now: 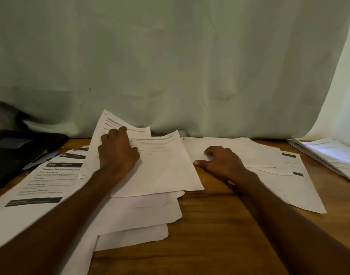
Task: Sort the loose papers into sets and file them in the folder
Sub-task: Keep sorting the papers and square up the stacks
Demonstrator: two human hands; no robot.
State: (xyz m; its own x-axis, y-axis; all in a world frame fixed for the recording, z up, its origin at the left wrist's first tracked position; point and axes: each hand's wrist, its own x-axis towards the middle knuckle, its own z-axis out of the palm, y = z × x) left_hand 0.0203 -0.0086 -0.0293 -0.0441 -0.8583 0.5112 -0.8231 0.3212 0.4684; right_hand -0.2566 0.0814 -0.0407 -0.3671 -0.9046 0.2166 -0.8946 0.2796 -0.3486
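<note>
Loose white papers cover the wooden table. My left hand grips a printed sheet near its top, and the sheet's far end is lifted off the middle pile. My right hand rests on blank sheets to the right with its fingers curled under and its thumb pointing left; I see nothing in its grasp. A black folder lies closed at the far left.
Printed pages with black bars lie under my left forearm. A pen sits between them and the folder. Another stack of papers lies at the far right edge. A pale cloth hangs behind the table.
</note>
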